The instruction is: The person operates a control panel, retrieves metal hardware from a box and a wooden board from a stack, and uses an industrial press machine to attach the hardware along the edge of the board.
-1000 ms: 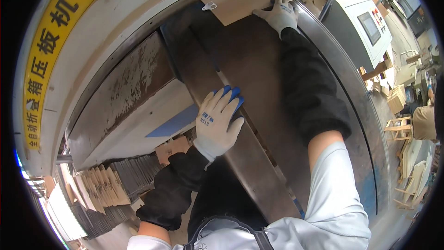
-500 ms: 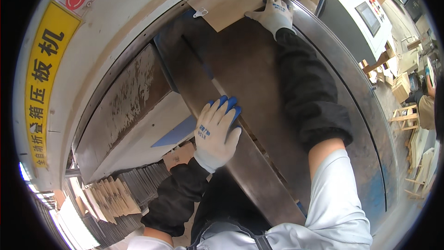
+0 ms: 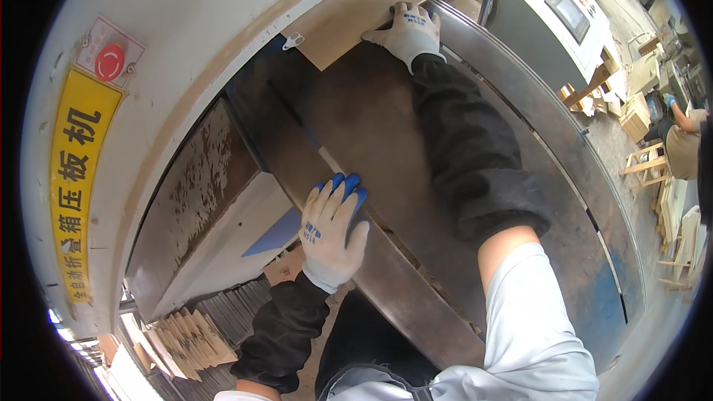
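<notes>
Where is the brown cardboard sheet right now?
In the head view, the brown cardboard sheet lies at the top centre, on the far end of the dark metal bed, with the right hand pressing its right edge.

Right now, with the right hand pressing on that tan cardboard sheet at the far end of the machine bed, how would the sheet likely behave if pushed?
The cardboard sheet looks thin and flat, so it is probably light and would likely slide easily over the smooth metal bed. It may bow or buckle if shoved from one edge only. The gloved right hand lies spread flat on it, which probably keeps it from skewing.
</notes>
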Motion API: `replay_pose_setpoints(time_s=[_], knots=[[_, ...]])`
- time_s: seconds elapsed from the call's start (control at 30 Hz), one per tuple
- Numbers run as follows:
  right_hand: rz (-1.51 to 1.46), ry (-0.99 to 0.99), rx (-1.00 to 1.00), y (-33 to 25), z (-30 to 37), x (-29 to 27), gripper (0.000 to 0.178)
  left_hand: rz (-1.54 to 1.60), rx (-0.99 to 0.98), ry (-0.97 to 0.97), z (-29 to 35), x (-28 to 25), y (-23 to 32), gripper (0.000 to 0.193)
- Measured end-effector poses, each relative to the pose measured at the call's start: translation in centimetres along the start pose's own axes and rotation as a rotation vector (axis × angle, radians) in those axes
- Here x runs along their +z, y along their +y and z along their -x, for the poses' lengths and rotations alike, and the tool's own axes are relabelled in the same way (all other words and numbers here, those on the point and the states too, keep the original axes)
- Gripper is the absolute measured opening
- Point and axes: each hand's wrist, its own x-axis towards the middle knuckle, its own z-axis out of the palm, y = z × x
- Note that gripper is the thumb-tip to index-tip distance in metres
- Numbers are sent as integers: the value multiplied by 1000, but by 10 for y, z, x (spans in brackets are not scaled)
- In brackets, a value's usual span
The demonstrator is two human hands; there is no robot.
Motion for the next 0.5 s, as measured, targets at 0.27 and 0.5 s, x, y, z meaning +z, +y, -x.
replay_pose_setpoints(time_s=[0.27, 0.5], knots=[[-26, -24, -5, 6, 3, -5, 99, -27, 11, -44, -3, 1, 3, 44], [-18, -40, -12, 5, 3, -14, 100, -35, 32, -40, -5, 1, 4, 45]])
